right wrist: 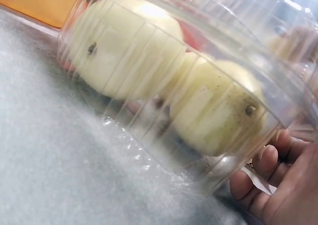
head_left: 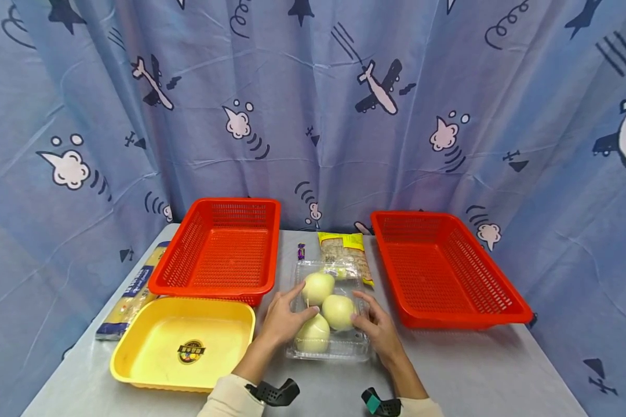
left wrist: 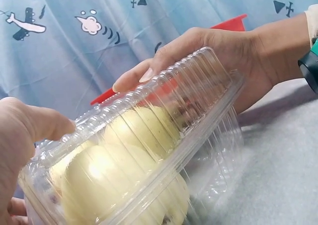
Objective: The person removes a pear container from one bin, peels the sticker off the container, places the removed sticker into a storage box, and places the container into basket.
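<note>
Grey table (head_left: 475,370): two red baskets (head_left: 220,250) (head_left: 446,269) stand beyond the hands, one to each side, and a yellow tray (head_left: 151,341) sits just left of the left hand with a long noodle packet (head_left: 130,289) further left. Between the hands lies the clear plastic clamshell (head_left: 330,344) holding three pale round fruits (head_left: 318,288); left hand (head_left: 284,318) grips its left side, thumb on the lid, while right hand (head_left: 378,327) cups its right edge with fingers curled against the wall. Just past the clamshell: a yellow snack bag (head_left: 344,248), then a small purple wrapper (head_left: 301,251).
</note>
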